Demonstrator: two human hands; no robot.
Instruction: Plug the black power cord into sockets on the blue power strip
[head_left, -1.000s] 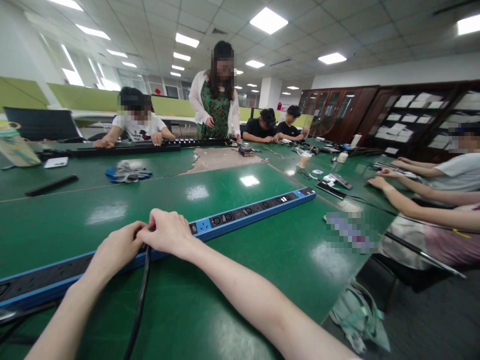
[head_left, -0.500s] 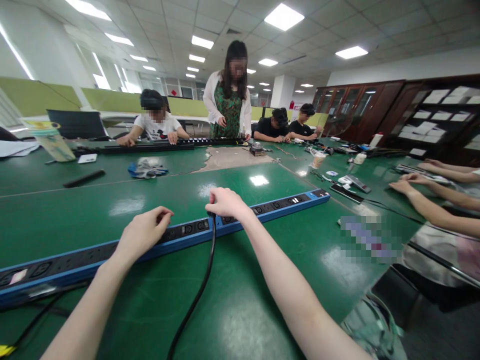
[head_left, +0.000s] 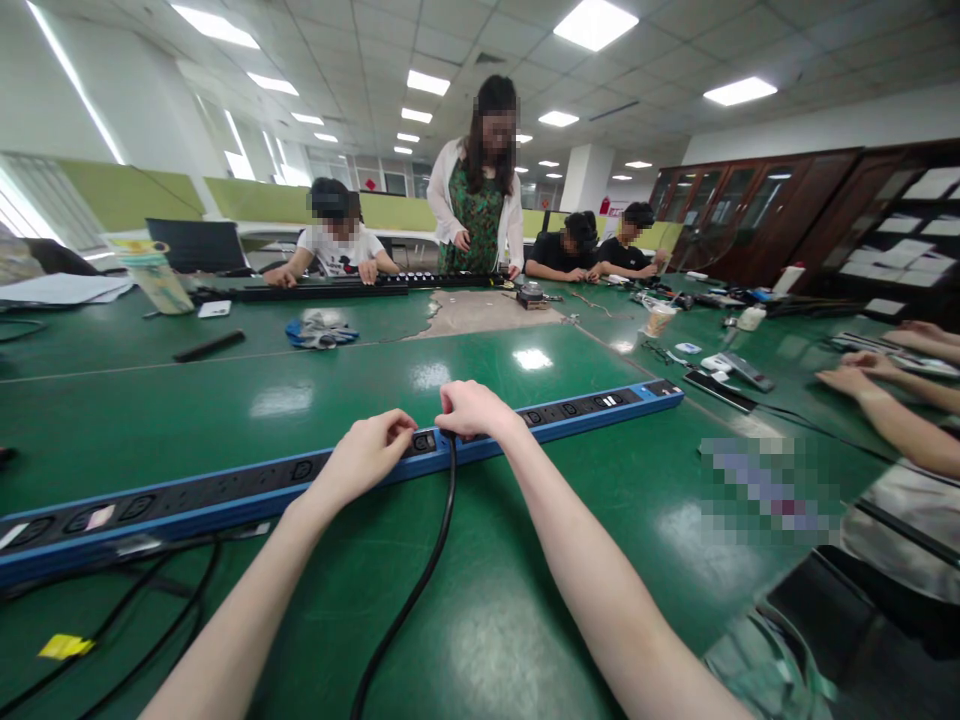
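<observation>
A long blue power strip [head_left: 577, 410] with black sockets lies across the green table [head_left: 480, 610]. My right hand [head_left: 472, 408] is closed over a plug pressed at a socket near the strip's middle, and a black cable [head_left: 420, 590] runs from it toward me. Just to its left, my left hand [head_left: 367, 455] rests on the strip with fingers curled against its top edge, next to an open socket.
Other people sit and stand around the table; arms of a co-worker [head_left: 885, 420] reach in from the right. A second black strip [head_left: 337, 290], blue gloves [head_left: 319, 332], a cup [head_left: 658, 320], phones [head_left: 739, 372] and loose cables [head_left: 150, 600] lie about.
My left hand slid right along the strip until it is beside my right hand. My right hand stays on the plug. The view shifted, showing more of the strip's left end.
</observation>
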